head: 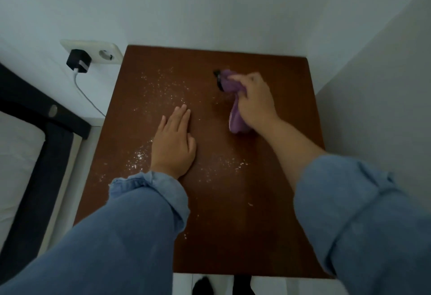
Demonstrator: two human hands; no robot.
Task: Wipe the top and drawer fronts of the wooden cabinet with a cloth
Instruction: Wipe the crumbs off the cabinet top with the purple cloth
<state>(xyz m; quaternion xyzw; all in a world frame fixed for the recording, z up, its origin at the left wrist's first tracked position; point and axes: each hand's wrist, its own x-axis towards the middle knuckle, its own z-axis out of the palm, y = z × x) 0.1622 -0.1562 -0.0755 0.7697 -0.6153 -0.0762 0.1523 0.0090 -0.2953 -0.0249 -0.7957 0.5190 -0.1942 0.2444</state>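
Blue denim sleeves (pixel 130 220) are nearest; the left hand (pixel 173 143) is laid flat, open-gripped, mid cabinet top (pixel 233 201); a bunched purple cloth (pixel 233 98) is gripped by the right hand (pixel 254 101) toward the far right corner.

The cabinet top (pixel 233 201) is closed in by walls (pixel 373 84) behind and on the right. Its near half is left open; the middle is occupied by the flat left hand (pixel 173 142).

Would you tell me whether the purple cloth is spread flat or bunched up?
Bunched up: the right hand grips the cloth in a wad, one end trailing on the cabinet top.
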